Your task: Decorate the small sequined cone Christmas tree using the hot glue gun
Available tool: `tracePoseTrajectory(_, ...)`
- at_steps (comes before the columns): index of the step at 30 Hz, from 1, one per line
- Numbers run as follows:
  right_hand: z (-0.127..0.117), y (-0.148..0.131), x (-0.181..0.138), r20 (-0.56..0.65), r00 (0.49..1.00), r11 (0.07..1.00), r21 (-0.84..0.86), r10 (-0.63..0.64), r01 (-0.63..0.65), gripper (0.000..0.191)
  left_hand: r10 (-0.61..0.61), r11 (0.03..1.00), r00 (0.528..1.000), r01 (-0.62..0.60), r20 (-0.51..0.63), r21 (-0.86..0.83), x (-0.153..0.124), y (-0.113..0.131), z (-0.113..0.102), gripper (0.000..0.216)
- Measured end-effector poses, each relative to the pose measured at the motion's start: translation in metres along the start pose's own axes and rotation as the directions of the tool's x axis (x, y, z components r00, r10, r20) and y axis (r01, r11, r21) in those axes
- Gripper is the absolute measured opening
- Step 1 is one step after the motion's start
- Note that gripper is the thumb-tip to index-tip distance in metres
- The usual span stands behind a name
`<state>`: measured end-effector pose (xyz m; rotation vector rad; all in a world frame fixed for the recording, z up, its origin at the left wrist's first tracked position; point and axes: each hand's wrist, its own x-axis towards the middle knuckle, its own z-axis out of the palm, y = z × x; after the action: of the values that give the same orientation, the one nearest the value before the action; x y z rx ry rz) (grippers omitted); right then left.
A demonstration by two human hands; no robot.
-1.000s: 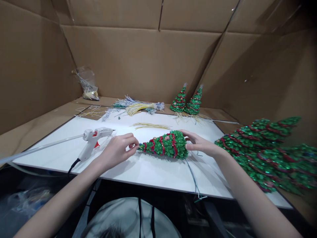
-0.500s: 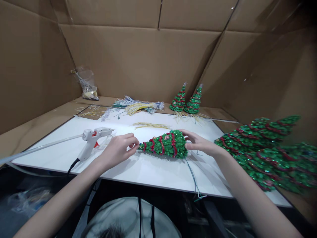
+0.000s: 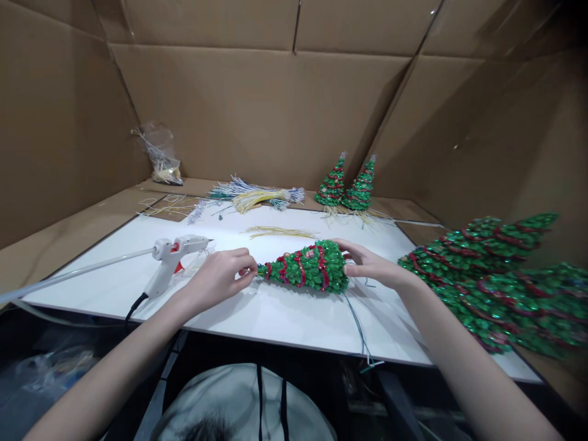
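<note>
A small green Christmas tree (image 3: 303, 267) with red tinsel garlands lies on its side on the white board (image 3: 285, 321), its tip pointing left. Thumb and fingers of my right hand (image 3: 367, 263) close around its wide base, some of them hidden behind it. At the narrow tip, my left hand (image 3: 227, 272) is pinched; what sits between the fingertips is too small to make out. Thin green wires (image 3: 356, 321) trail from the tree's base over the board's front edge. A white hot glue gun (image 3: 168, 263) stands left of my left hand.
Two small trees (image 3: 361, 187) stand at the back right. Larger tinsel trees (image 3: 487, 282) lie at the right. Bundles of white and yellow ties (image 3: 257, 196) lie at the back, with loose yellow ties (image 3: 280, 232) nearer. A plastic bag (image 3: 160, 156) leans against the cardboard wall (image 3: 257, 110).
Both hands and the tree keep nearly the same place. The left fingertips have shifted very slightly at the tree's tip.
</note>
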<state>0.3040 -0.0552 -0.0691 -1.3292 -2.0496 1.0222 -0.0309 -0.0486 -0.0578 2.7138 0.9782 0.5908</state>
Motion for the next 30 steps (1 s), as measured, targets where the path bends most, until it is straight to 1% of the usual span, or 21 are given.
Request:
tracePoseTrajectory(6, -0.0002, 0.0008, 0.0, -0.002, 1.0, 1.0, -0.018, 0.001, -0.001, 0.07, 0.023, 0.999, 1.0, -0.022, 0.015, -0.044, 0.0004, -0.0009, -0.0013, 0.016)
tracePoseTrajectory(12, 0.0002, 0.0011, 0.0, -0.005, 1.0, 1.0, -0.002, 0.014, -0.014, 0.072, 0.015, 0.996, 0.998, -0.011, 0.053, -0.088, -0.0006, 0.0001, -0.0037, 0.016)
tracePoseTrajectory(17, 0.0004, 0.0007, 0.0001, 0.006, 1.0, 1.0, -0.008, 0.003, -0.003, 0.07, 0.023, 0.995, 0.997, -0.016, 0.069, -0.096, -0.0009, 0.0015, -0.0046, 0.018)
tracePoseTrajectory(21, 0.0003, 0.002, 0.0003, -0.008, 1.0, 1.0, -0.011, 0.007, -0.007, 0.069, 0.031, 0.993, 0.992, -0.017, 0.122, -0.117, -0.0015, 0.0028, -0.0048, 0.017)
tracePoseTrajectory(27, 0.0002, 0.001, 0.0002, 0.0, 1.0, 1.0, -0.011, 0.019, -0.019, 0.071, 0.088, 0.984, 0.972, -0.052, 0.216, -0.168, -0.0056, 0.0057, -0.0051, 0.015)
tracePoseTrajectory(30, 0.0002, 0.0002, 0.0002, 0.001, 1.0, 1.0, 0.001, 0.016, -0.016, 0.071, 0.112, 0.978, 0.967, -0.066, 0.229, -0.199, -0.0074, 0.0062, -0.0053, 0.014)
